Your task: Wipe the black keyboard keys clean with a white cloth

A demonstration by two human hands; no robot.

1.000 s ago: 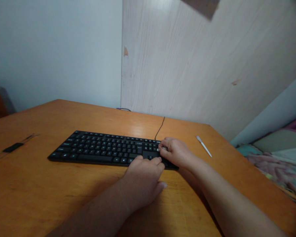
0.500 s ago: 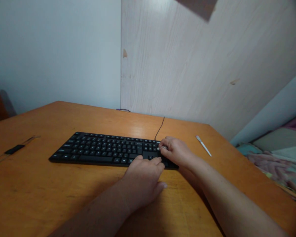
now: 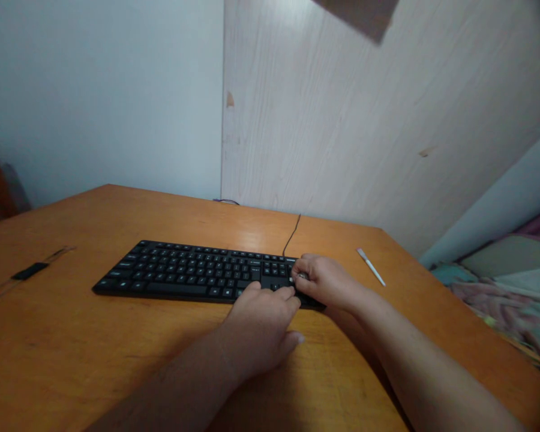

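A black full-size keyboard (image 3: 180, 271) lies on the wooden table, its white-lettered keys facing up. Over its lower front edge, near the arrow keys, rests my left hand (image 3: 264, 317), palm down. The left fingers touch the keyboard and the thumb sticks out to the right, apart from them. My right hand (image 3: 326, 279) is over the number pad at the keyboard's right end, fingers curled and pinched together. Something small and pale shows at those fingertips, too small to make out. Most of the number pad is hidden behind this hand.
A thin black cable (image 3: 292, 235) runs from the keyboard's back edge toward the wall. To the right lies a slim white brush-like tool (image 3: 371, 267). On the left of the wooden table (image 3: 94, 360) is a black-banded item (image 3: 30, 271). Rumpled cloth (image 3: 513, 303) lies beyond the right edge.
My right hand has moved slightly down and right over the number pad, its fingers still pinched. The left hand stays in place on the keyboard. The view has shifted a little.
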